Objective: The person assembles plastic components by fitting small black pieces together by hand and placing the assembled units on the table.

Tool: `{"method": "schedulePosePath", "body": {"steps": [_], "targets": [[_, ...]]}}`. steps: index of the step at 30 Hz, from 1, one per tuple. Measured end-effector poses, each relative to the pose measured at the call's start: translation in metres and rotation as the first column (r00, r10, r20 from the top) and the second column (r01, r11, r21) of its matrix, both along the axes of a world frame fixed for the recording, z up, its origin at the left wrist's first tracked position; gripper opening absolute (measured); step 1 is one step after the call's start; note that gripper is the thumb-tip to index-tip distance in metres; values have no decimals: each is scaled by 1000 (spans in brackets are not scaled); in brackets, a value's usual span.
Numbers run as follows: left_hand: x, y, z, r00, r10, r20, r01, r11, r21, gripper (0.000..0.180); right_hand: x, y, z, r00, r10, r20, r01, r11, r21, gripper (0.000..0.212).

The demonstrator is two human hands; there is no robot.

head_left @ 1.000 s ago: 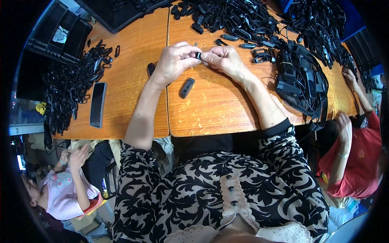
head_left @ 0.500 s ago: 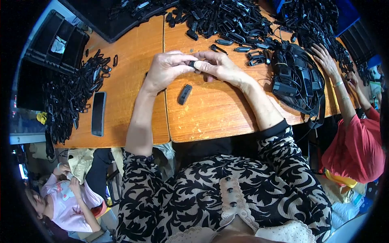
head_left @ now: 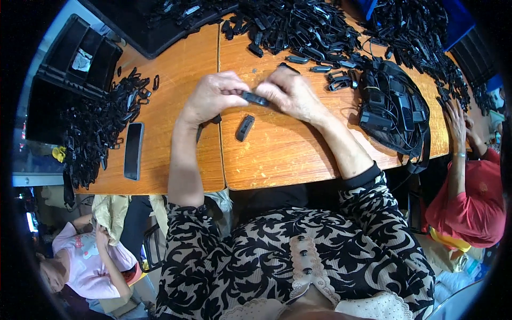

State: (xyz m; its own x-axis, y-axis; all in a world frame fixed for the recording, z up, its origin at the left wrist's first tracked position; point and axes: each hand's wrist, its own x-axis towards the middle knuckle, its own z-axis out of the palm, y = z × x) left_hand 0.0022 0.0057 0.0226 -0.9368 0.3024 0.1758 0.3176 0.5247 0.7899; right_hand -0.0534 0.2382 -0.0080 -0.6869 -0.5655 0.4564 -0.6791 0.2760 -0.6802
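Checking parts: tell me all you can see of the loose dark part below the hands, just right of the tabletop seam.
The loose dark part is short, elongated and plastic-looking, with a darker area on top; finer detail is unclear. It lies on the brown tabletop, far end slanting right, touched by nothing else.

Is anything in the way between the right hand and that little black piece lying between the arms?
Nothing visible stands on the table between the right hand and that black piece. Another dark piece, held by the left hand, is close beside the way, near the blurred right hand.
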Motion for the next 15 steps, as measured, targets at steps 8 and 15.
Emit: {"method": "schedulePosePath", "body": {"steps": [8,15], "targets": [[-62,-12,25,902,429,50,-403,877,-260,35,-34,39,4,868,-57,-494,282,875,394,42],[-122,35,-20,865,467,-182,-495,735,-463,33,-15,20,-1,921,62,-384,72,943,325,28]]}}
